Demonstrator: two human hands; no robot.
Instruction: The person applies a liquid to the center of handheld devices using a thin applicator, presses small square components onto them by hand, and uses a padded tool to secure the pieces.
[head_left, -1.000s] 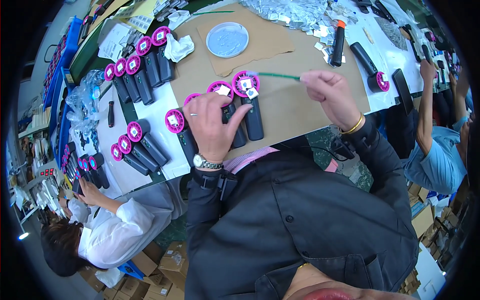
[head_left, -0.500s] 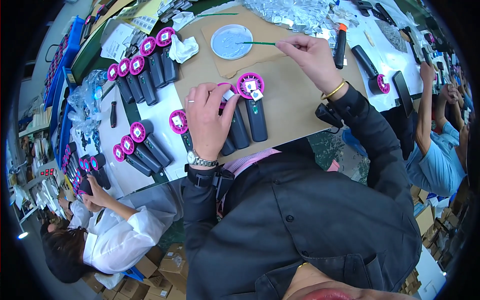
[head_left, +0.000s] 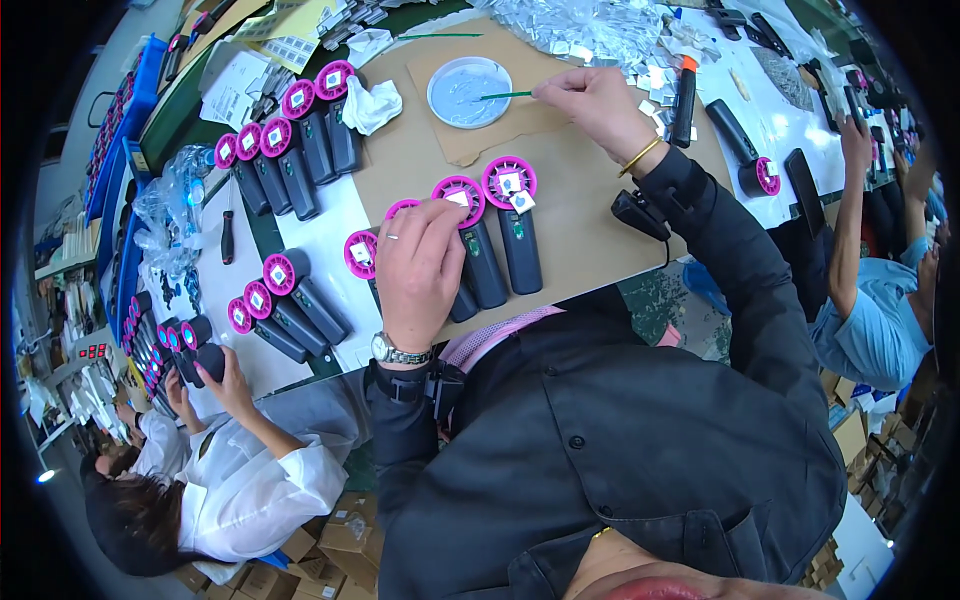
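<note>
Assembly wkshop, prob. small factory: identical pink-ringed handheld units [head_left: 296, 185] in rows on a paper-covd bench [head_left: 590, 215], screwdriver [head_left: 228, 238] nearby, co-worker w/ white shirt [head_left: 265, 495], another w/ blue shirt [head_left: 870, 320], cardbd boxes [head_left: 350, 545] piled below.

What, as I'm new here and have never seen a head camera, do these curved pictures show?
There's no machine at work here, just a person's two bare hands. The camera is worn on the person's head, looking down; its wide lens bends straight edges, and picture left is the person's left. The right hand pinches a green stick, its far end over a shallow round dish. The left hand is at a row of pink-and-black devices; whether its fingers hold anything is unclear. Several devices carry white squares. The table also holds a white cloth and an orange-and-black tool.
</note>
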